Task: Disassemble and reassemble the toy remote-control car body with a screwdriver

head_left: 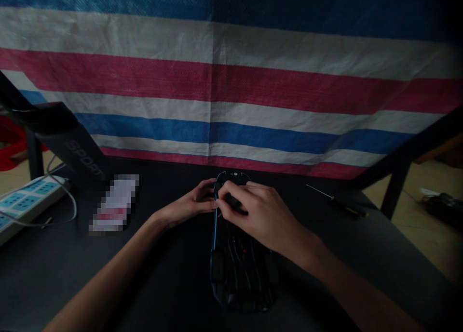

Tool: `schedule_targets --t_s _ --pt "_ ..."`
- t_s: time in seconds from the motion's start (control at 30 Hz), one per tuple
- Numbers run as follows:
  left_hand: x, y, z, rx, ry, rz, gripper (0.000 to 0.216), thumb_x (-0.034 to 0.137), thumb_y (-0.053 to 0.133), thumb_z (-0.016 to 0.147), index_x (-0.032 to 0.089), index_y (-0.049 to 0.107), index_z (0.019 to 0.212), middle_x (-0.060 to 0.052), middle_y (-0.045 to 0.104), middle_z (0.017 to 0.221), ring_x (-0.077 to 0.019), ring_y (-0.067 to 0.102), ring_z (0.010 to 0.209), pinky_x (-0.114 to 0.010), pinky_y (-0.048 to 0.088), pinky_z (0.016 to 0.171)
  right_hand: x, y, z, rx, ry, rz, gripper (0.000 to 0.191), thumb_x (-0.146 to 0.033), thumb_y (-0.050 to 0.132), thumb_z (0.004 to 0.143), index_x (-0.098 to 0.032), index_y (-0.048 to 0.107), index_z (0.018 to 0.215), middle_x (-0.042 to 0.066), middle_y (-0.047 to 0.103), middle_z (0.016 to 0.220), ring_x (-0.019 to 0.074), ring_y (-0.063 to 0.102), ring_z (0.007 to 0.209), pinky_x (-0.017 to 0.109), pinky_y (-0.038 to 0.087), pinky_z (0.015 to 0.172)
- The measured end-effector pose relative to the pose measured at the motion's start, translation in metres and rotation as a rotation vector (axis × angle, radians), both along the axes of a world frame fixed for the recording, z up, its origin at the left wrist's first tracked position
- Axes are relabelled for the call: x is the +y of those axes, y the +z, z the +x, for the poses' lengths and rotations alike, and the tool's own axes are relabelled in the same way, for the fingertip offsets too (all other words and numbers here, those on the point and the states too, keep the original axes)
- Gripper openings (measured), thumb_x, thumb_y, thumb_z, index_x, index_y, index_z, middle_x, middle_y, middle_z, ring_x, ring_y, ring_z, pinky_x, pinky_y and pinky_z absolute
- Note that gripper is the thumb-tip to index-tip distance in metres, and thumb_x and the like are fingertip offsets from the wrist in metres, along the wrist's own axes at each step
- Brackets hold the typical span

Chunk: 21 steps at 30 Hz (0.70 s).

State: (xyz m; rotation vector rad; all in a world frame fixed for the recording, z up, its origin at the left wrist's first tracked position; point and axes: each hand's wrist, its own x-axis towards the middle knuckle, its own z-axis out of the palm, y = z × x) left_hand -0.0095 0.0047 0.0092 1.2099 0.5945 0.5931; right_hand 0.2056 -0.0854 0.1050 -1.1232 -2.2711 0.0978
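Note:
A dark toy car (243, 269) with a blue edge lies on the black table (173, 284), its underside and wheels facing up. My left hand (190, 204) grips the car's left side near the far end, its fingers and thumb against the body. Over that same end, my right hand (262, 211) has its fingers curled together in a pinch. Whatever sits between those fingertips is hidden by the hand and too dark to make out. To the right of the car lies a thin screwdriver (336, 200) with a dark and yellow handle.
At left stand a white power strip (34, 202) with a grey cable (75, 204) and a black piece lettered SPORT (77, 149). A blurred-out flat rectangle (117, 199) lies nearby. Behind the table hangs a striped plastic sheet (217, 86); a dark frame bar (408, 153) slants at right.

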Motion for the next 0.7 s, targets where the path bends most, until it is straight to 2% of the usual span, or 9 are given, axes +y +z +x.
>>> schedule_targets --t_s 0.13,0.27,0.37,0.47,0.6,0.7 --pt "-0.0002 0.0007 0.0007 -0.022 -0.015 0.004 0.07 0.025 0.085 0.088 0.028 0.052 0.15 -0.01 0.06 0.139 -0.0293 0.058 0.134 -0.054 0.04 0.121 0.0006 -0.0014 0.0008 0.003 0.013 0.034 0.011 -0.02 0.057 0.1 -0.022 0.063 0.108 0.004 0.076 0.102 0.0201 0.069 0.094 0.037 0.052 0.093" --pt "-0.0018 0.0035 0.0011 0.004 -0.018 0.012 0.073 0.03 0.085 0.088 0.028 0.05 0.153 -0.012 0.058 0.145 -0.0305 0.057 0.138 -0.056 0.037 0.124 0.0007 -0.0029 0.0004 0.017 -0.053 0.045 0.011 -0.023 0.053 0.104 -0.022 0.064 0.101 0.001 0.072 0.084 0.0179 0.065 0.076 0.034 0.05 0.079" --pt "-0.0021 0.0029 0.0012 0.008 -0.016 0.022 0.073 0.03 0.085 0.088 0.029 0.051 0.153 -0.013 0.057 0.148 -0.0321 0.055 0.141 -0.058 0.038 0.124 0.0014 -0.0027 0.0001 0.023 -0.004 0.064 0.012 -0.017 0.054 0.101 -0.02 0.065 0.105 0.005 0.076 0.097 0.0194 0.067 0.089 0.034 0.049 0.086" --pt "-0.0017 0.0004 0.0014 -0.005 -0.008 0.014 0.075 0.029 0.085 0.089 0.028 0.049 0.154 -0.013 0.058 0.148 -0.0318 0.056 0.141 -0.058 0.037 0.125 0.0026 -0.0024 0.0002 -0.001 -0.032 0.073 0.015 -0.022 0.054 0.105 -0.021 0.067 0.098 0.003 0.075 0.085 0.0185 0.065 0.079 0.035 0.048 0.083" --pt "-0.0009 -0.0017 0.0007 -0.015 -0.004 0.029 0.074 0.027 0.084 0.089 0.027 0.049 0.155 -0.014 0.059 0.149 -0.0326 0.056 0.143 -0.057 0.039 0.124 0.0035 -0.0023 0.0006 0.011 0.035 0.081 0.013 -0.02 0.056 0.104 -0.021 0.068 0.108 0.005 0.078 0.102 0.0204 0.069 0.095 0.036 0.048 0.093" --pt "-0.0001 -0.0018 -0.0002 0.001 0.004 0.01 0.076 0.027 0.085 0.088 0.03 0.049 0.155 -0.011 0.061 0.146 -0.0317 0.058 0.14 -0.055 0.041 0.122 0.003 -0.0024 0.001 -0.004 -0.006 0.073 0.014 -0.027 0.058 0.106 -0.022 0.069 0.098 0.002 0.076 0.086 0.0186 0.066 0.078 0.034 0.048 0.081"
